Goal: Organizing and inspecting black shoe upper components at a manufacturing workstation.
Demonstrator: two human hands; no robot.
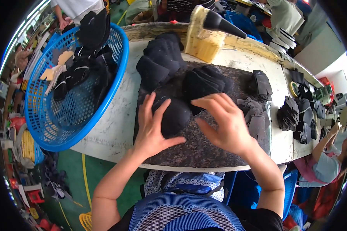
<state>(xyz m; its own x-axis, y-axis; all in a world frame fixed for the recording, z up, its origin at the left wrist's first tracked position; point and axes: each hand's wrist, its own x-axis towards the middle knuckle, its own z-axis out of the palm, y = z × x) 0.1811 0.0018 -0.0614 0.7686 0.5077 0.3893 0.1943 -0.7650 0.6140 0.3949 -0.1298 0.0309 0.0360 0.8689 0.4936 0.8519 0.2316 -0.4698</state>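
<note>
Both hands press flat, fingers spread wide, gripping nothing. The left hand (152, 125) rests its palm against the near-left side of a rounded black fabric piece (174, 115), thumb tucked along its front edge; the right hand (223, 121) lies just right of that piece, fingertips touching the stack of flat black cut pieces (206, 82) directly behind it. The piece sits near the front middle of a dark speckled work mat (196, 152). Since neither hand actually has hold of the piece, I reckon a sideways push could slide it off the mat's front, or nudge the stack behind so it fans out and mixes with the taller black pile (160, 61) further back-left. Right of the piece lie loose grey cut shapes (256, 119). The mat covers a worn white table (115, 123); left of the piece a blue plastic basket (65, 127) holds more dark goods, and behind it stands a yellowed block with a black cone (216, 27). Far right, another person (327, 161) sits at the same table.
</note>
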